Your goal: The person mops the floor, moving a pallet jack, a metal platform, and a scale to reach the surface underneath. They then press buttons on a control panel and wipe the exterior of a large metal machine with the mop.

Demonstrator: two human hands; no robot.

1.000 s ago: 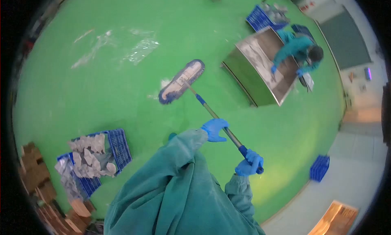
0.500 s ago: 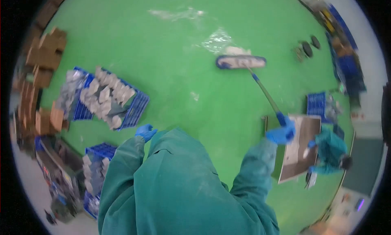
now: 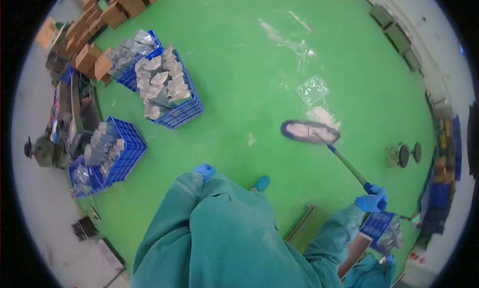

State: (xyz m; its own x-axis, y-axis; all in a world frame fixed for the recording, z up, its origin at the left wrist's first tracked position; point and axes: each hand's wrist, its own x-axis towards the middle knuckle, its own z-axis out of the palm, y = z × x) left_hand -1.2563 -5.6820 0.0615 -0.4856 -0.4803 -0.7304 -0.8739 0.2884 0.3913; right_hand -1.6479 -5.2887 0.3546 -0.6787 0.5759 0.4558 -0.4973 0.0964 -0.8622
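My right hand [image 3: 373, 200], in a blue glove, is closed round the upper end of a dust mop's green handle [image 3: 352, 169]. The flat mop head [image 3: 310, 132], blue-fringed with a whitish top, rests on the green floor ahead of me. White powder [image 3: 324, 117] lies against its far side. Just beyond the powder is a clear plastic sheet [image 3: 313, 90], flat on the floor. My left hand [image 3: 204, 171], also gloved in blue, hangs by my body with loosely bent fingers and nothing visible in it.
Blue crates [image 3: 182, 113] full of silvery pouches stand to the left, with another crate [image 3: 130, 143] nearer. Cardboard boxes [image 3: 114, 16] are stacked at far left. Round stools [image 3: 403, 155] stand right. A person in green [image 3: 371, 273] is at a metal-topped table [image 3: 355, 250] lower right.
My view has turned, so the crates, boxes and stools sit elsewhere in the picture. The mop head now overlaps the powder's near edge from slightly farther left. My right hand still grips the handle.
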